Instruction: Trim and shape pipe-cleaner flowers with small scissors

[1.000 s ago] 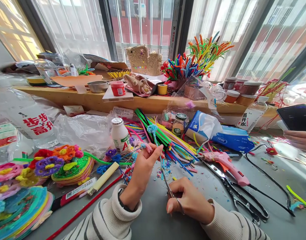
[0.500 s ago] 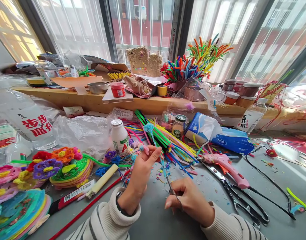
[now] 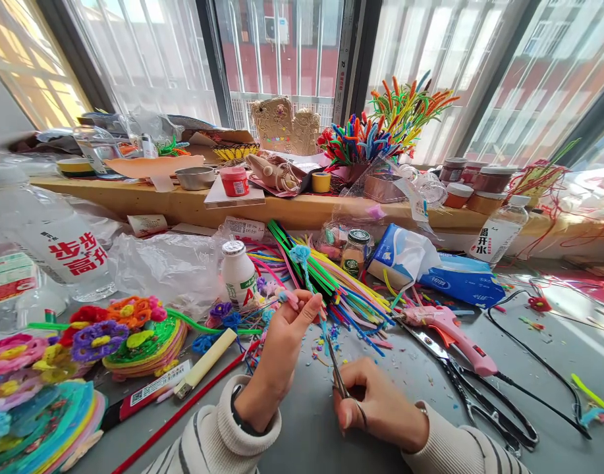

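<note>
My left hand [image 3: 282,345] pinches the stem of a light blue pipe-cleaner flower [image 3: 300,255], holding it upright over the grey table [image 3: 553,421]. My right hand [image 3: 375,408] is closed around the handles of small scissors [image 3: 337,370], whose blades point up at the stem just below my left fingers. Small coloured clippings [image 3: 326,342] lie on the table under the blades. Behind the flower lies a heap of coloured pipe cleaners [image 3: 326,276].
A pink glue gun [image 3: 450,329] and large black scissors [image 3: 484,408] lie to the right. A small white bottle [image 3: 238,273], a plastic bag [image 3: 168,263] and finished pipe-cleaner flowers on round mats [image 3: 128,329] sit left. A tissue pack [image 3: 450,276] and a cluttered wooden shelf [image 3: 292,207] stand behind.
A phone and another person's hand at the right edge have left the view. My right hand with the scissors has shifted slightly down and right; my left hand holds the flower almost still.
</note>
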`<state>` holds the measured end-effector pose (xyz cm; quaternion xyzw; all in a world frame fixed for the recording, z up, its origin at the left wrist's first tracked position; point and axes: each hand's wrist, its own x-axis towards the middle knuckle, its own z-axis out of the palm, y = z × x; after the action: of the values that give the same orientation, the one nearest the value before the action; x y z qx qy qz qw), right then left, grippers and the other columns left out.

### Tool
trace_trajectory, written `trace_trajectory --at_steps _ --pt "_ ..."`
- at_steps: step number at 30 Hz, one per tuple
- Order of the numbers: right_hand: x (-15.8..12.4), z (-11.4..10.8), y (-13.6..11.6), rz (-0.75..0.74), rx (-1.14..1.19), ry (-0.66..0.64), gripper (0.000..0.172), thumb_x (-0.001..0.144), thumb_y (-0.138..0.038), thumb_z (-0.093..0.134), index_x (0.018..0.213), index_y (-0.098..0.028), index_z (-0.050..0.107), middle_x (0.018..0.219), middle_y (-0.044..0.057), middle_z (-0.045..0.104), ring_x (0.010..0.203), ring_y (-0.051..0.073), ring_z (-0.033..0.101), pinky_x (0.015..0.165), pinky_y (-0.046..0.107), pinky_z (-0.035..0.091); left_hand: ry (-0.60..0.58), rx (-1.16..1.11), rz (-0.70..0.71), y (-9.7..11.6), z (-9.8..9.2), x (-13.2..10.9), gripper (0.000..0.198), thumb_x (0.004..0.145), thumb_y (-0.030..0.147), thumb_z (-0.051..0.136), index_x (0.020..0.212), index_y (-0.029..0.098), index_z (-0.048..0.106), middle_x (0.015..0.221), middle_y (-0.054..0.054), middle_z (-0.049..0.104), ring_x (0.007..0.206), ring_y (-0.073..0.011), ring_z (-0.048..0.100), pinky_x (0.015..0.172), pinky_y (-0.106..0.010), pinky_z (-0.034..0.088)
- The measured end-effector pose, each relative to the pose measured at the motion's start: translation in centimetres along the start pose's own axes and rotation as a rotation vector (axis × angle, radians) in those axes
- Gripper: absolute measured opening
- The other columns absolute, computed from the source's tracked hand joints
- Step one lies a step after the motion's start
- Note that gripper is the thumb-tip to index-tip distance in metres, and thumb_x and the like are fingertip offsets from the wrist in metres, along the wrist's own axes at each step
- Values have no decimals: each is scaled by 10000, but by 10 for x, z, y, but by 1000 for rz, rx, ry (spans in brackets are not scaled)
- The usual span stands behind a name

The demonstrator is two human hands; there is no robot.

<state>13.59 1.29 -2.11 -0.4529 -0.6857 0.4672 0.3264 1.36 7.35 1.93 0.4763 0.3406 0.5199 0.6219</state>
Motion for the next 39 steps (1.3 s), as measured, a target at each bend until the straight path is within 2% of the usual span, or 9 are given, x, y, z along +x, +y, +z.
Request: trace_trajectory --at_steps 6,10,15,20,26,30,35,39 --pt "0 -3 -4 -30 -12 -63 673 581 -763 263 569 -141 518 466 -45 330 460 82 321 449 209 255 -17 11 -23 0 2 -1 165 664 282 577 603 164 480 582 36 457 563 -80 418 584 -201 347" --pt "0 -2 -6 -71 -68 -45 686 570 -774 234 533 -147 509 485 -29 374 484 96 361 483 219 288 -21 36 -39 -3 2 0 183 669 290 574 589 168 465 564 47 441 556 -76 402 584 -197 334" --pt "0 1 -5 -94 -70 -8 657 575 -766 256 476 -149 461 493 -20 384 496 100 365 474 222 271 -42 83 -39 -5 3 0 186 674 307 565 592 169 472 575 36 460 582 -91 416 596 -205 333" --pt "2 6 -1 -51 -69 97 643 502 -794 303 391 -161 321 434 -32 312 460 91 313 434 231 210 -37 86 -11 -4 3 -1 183 681 292 560 593 168 460 583 41 421 572 -85 381 590 -200 328" --pt "1 9 -1 -10 -41 115 638 540 -781 300 380 -163 301 428 -31 308 461 89 312 440 233 227 28 69 -2 -4 3 -1 212 664 305 576 578 173 434 565 52 354 534 -78 335 552 -195 317" --pt "0 10 -4 -11 1 55 639 545 -781 288 392 -161 320 429 -33 321 472 90 329 466 230 265 33 81 -11 -5 4 -1 203 654 310 584 586 170 455 585 40 409 569 -89 382 587 -202 335" --pt "2 10 -5 35 -3 118 630 554 -768 323 376 -164 314 414 -33 307 455 85 316 442 227 233 63 61 -10 -8 1 1 186 654 304 587 592 170 475 563 52 410 552 -81 385 578 -203 330" --pt "4 9 -3 76 -3 136 621 558 -761 337 385 -165 321 405 -32 308 446 84 304 423 226 206 24 25 -72 -9 0 1 143 649 285 599 686 159 543 649 22 502 649 -101 456 648 -216 354"
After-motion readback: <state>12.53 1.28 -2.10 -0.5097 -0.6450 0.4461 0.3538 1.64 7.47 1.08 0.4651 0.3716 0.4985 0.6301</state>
